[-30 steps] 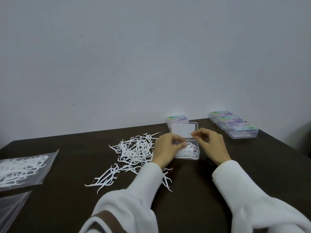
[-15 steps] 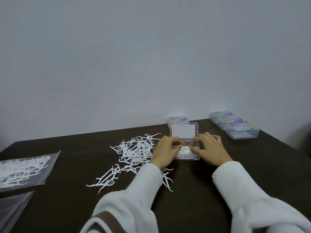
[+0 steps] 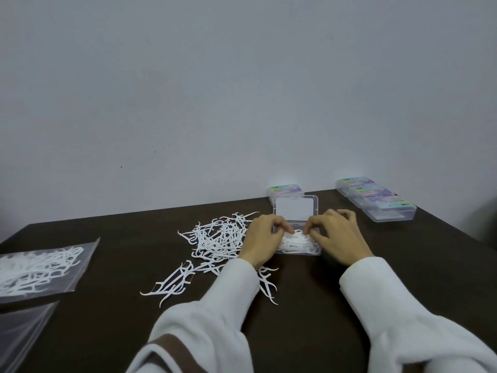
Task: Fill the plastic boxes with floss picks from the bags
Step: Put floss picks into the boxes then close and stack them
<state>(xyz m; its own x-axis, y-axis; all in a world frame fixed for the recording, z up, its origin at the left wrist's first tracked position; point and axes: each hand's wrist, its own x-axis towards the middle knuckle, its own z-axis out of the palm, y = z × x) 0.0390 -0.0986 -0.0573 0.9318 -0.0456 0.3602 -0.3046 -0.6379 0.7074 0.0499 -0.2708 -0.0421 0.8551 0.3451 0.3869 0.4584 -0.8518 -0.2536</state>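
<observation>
A clear plastic box (image 3: 318, 251) lies open at the middle of the dark table, its lid (image 3: 295, 208) standing up behind it. White floss picks (image 3: 295, 242) fill its base. My left hand (image 3: 265, 238) and my right hand (image 3: 339, 237) meet over the box, and their curled fingertips hold the picks down inside it. A loose pile of floss picks (image 3: 219, 239) spreads to the left of the box and partly under my left wrist. At the far left lies a clear bag (image 3: 40, 267) with picks inside.
A closed box with a coloured label (image 3: 284, 189) stands behind the open lid. Three closed boxes (image 3: 376, 200) sit in a row at the back right. A flat clear bag (image 3: 21, 332) lies at the lower left edge. A grey wall backs the table.
Both hands came down from in front of the lid onto the box base, bringing a bunch of picks into it. Their fingertips now sit close together on the picks.
</observation>
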